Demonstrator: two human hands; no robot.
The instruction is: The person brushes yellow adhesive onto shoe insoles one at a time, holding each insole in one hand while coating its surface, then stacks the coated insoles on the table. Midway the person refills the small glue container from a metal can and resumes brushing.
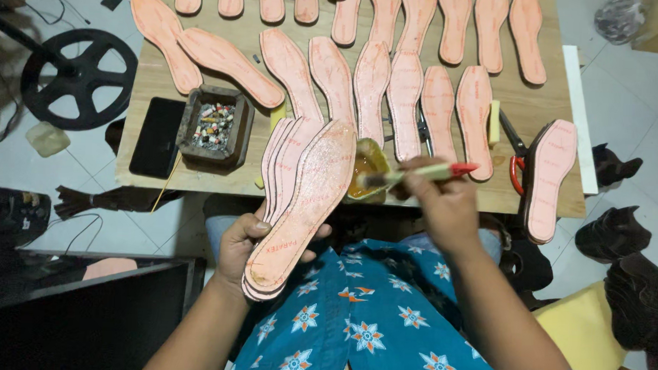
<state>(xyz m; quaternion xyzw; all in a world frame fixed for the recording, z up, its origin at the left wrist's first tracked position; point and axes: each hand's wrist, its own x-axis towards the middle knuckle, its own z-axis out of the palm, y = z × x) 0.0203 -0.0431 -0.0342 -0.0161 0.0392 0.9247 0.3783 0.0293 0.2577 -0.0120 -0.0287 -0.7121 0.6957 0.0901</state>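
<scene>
Insoles everywhere on this wooden worktop, pinkish-orange ones laid out in rows. Left hand has its fingers wrapped tight around the heel end of a fanned stack of insoles, held over the lap with the toes pointing up toward the worktop edge. Top one looks a bit shiny and speckled. Right hand has its fingers pinched shut on a glue brush with a pale handle and red tip, bristles sitting right at the small glue pot full of amber stuff at the worktop's near edge, just beside the stack. Off to the left there's a square tray of little odds and ends next to a black phone. Red-handled scissors lie on the right, near one more insole hanging off the edge.
</scene>
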